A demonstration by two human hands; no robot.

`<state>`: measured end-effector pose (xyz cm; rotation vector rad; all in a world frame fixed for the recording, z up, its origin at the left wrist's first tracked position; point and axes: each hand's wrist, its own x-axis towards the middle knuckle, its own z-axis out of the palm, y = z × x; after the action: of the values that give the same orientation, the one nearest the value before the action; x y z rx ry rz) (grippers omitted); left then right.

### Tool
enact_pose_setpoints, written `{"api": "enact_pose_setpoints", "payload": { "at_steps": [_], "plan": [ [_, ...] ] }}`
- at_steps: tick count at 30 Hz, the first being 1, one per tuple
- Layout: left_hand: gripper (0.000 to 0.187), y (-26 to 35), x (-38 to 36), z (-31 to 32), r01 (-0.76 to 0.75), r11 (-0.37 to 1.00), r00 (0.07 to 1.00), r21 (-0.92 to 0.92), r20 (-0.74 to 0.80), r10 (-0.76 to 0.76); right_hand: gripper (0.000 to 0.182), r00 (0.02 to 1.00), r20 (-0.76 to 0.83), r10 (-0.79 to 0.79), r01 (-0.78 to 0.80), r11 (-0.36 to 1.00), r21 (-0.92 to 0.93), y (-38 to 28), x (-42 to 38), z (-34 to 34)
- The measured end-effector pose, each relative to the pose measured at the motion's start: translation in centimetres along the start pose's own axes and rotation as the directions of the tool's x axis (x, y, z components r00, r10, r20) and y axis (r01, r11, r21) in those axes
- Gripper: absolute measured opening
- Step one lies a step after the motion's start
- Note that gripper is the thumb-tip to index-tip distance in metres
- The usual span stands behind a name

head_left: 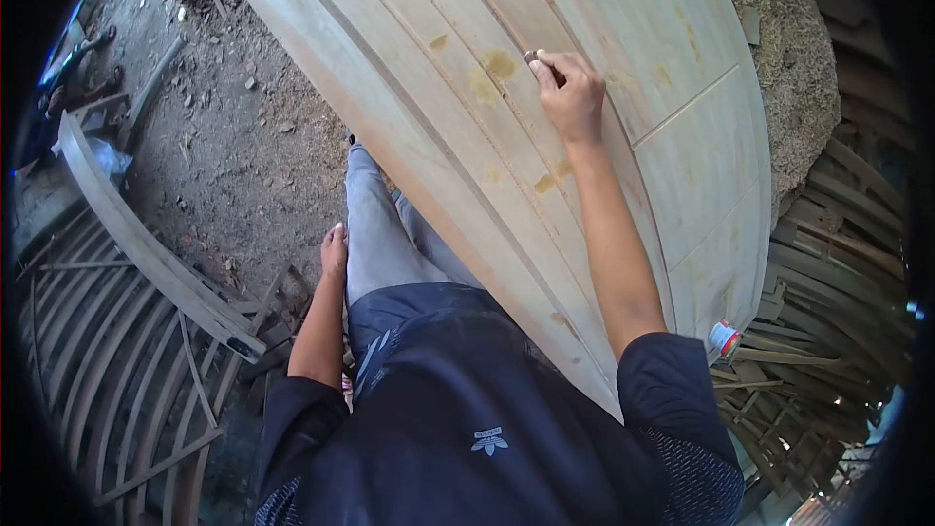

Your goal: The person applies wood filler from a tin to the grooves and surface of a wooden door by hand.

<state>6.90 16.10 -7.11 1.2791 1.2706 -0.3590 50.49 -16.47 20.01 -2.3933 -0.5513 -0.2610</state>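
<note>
My right hand (570, 95) is closed in a pinch on a small dark brown piece (532, 56), too small to make out further. It rests on a large curved wooden panel (458, 136) made of joined pale boards with grooves and a raised strip. Beside the fingertips are yellow-brown stains (499, 64) on the wood, with more such patches around. My left hand (334, 251) hangs next to my grey trouser leg (375, 219), away from the panel; its fingers are mostly turned out of sight.
A red-and-white can (724, 338) stands at the panel's lower right edge. Curved wooden pieces are stacked at the right (828, 282) and lower left (127, 360). A long curved beam (136, 224) lies left, over dirt ground (243, 127). Sawdust or shavings (794, 58) lie beyond the panel.
</note>
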Motion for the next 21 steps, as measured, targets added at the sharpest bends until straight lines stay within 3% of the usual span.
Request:
{"api": "enact_pose_setpoints", "payload": {
  "at_steps": [1,2,4,5,9,11,14,17,19,21],
  "plan": [
    [0.051,1.2,-0.6,0.1,0.040,0.999,0.999,-0.022,0.015,-0.040,0.013,0.999,0.016,-0.048,0.049,0.999,-0.022,0.1,0.1,0.4],
    [0.050,2.3,-1.5,0.9,-0.027,0.999,0.998,0.037,-0.049,0.028,0.013,0.998,0.002,-0.069,0.069,0.997,0.022,0.5,-1.5,-0.8],
    [0.051,3.2,-1.5,1.9,-0.086,0.992,0.995,0.092,-0.043,0.090,0.011,0.996,0.048,0.074,-0.073,0.997,-0.030,1.3,-6.9,-4.6],
    [0.052,3.0,-1.6,2.5,-0.139,0.978,0.989,0.154,-0.035,0.146,0.011,0.996,0.057,0.064,-0.062,0.997,-0.034,1.5,-8.2,-5.1],
    [0.052,2.3,-1.1,2.4,-0.076,0.985,0.996,0.153,-0.040,0.083,0.007,0.998,-0.046,0.034,-0.038,0.993,-0.109,1.0,-5.5,-2.5],
    [0.054,3.7,-0.8,2.8,-0.079,0.984,0.997,0.158,-0.003,0.081,0.006,0.995,-0.062,-0.079,0.073,0.993,-0.094,0.3,-1.9,0.0],
    [0.060,4.7,0.0,3.6,-0.063,0.973,0.997,0.224,0.061,0.051,0.011,0.997,0.019,-0.072,0.073,0.995,-0.066,0.4,-3.4,-1.9],
    [0.065,5.6,0.9,5.9,-0.093,0.960,0.993,0.264,0.091,0.072,0.008,0.999,-0.029,-0.014,0.011,0.995,-0.098,1.6,-8.7,-4.0],
    [0.063,7.3,-0.3,6.1,-0.174,0.706,0.984,0.686,0.154,0.093,0.008,0.999,-0.025,-0.047,0.042,0.986,-0.162,1.2,-6.4,-2.7],
    [0.066,7.5,-0.2,6.3,-0.209,0.709,0.977,0.674,0.180,0.117,0.011,0.999,0.011,-0.048,0.048,0.997,-0.063,-0.3,-1.4,-0.1]
  ]
}}
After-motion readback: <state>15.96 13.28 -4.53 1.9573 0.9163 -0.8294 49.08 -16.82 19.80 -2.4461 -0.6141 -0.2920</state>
